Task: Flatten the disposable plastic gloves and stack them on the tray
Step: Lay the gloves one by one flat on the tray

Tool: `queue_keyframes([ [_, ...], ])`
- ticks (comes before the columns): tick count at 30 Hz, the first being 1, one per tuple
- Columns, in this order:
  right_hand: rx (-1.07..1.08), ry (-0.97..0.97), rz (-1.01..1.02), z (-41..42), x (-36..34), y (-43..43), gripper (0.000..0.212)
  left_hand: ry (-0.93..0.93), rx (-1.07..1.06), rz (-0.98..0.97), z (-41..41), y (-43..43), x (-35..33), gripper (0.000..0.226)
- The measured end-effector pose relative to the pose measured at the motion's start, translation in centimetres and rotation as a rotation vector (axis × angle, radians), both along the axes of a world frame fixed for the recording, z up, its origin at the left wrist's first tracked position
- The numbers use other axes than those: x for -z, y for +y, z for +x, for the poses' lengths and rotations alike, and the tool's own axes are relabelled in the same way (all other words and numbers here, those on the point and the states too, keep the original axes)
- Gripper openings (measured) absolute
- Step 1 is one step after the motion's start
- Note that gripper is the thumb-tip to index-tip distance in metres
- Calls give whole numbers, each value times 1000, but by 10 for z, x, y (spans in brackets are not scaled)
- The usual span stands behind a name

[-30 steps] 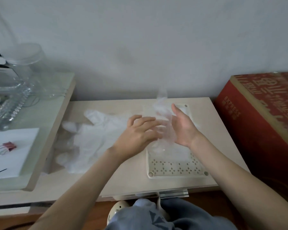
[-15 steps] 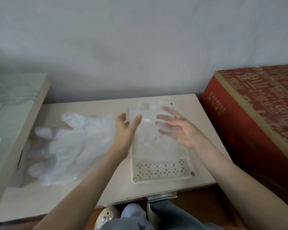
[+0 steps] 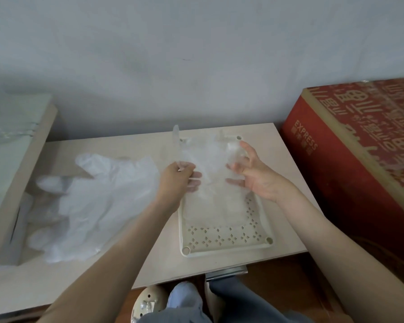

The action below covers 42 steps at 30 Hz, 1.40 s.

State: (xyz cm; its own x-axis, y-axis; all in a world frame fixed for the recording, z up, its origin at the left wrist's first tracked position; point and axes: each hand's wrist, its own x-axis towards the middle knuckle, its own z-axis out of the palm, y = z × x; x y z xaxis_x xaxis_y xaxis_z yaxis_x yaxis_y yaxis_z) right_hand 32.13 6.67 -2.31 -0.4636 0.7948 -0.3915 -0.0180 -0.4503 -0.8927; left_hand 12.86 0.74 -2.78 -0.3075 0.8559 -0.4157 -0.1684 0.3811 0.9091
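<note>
Pale wall (image 3: 196, 54) behind a light wooden table (image 3: 149, 259). Cream perforated tray (image 3: 224, 249) right of centre, near edge bare, flattened film lying on its far part. One clear glove (image 3: 210, 164) held over the tray between both hands. Left hand (image 3: 173, 183): fingers (image 3: 184, 166) curled, pinching the glove's left edge. Right hand (image 3: 257, 180): fingers (image 3: 247, 148) spread and loosely bent against the glove's right side, no firm grip visible. Pile of gloves (image 3: 98, 201) on the table, left of the tray. Red box (image 3: 359, 171) at far right.

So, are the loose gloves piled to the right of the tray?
No, the pile of gloves lies on the table to the left of the tray.
</note>
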Motion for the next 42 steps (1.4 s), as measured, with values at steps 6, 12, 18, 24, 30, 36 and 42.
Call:
queue_keyframes([
  [6,38,-434,299,-5,5,-16,89,68,65,20,8,2,-1,10],
  [12,260,-574,336,9,14,-13,44,259,187,7,5,1,5,12],
  [18,213,-592,397,15,17,-18,32,316,242,3,4,0,12,14],
  [24,143,-167,243,13,7,-18,36,-157,260,-35,-3,5,-6,16],
  [30,56,116,63,20,-4,-15,44,-281,365,-1,-8,7,-16,19],
  [36,-24,267,-60,26,-12,-4,75,-296,561,64,-7,-2,-26,53],
  [42,-48,249,18,25,-22,0,55,-362,604,95,-9,1,-22,73],
])
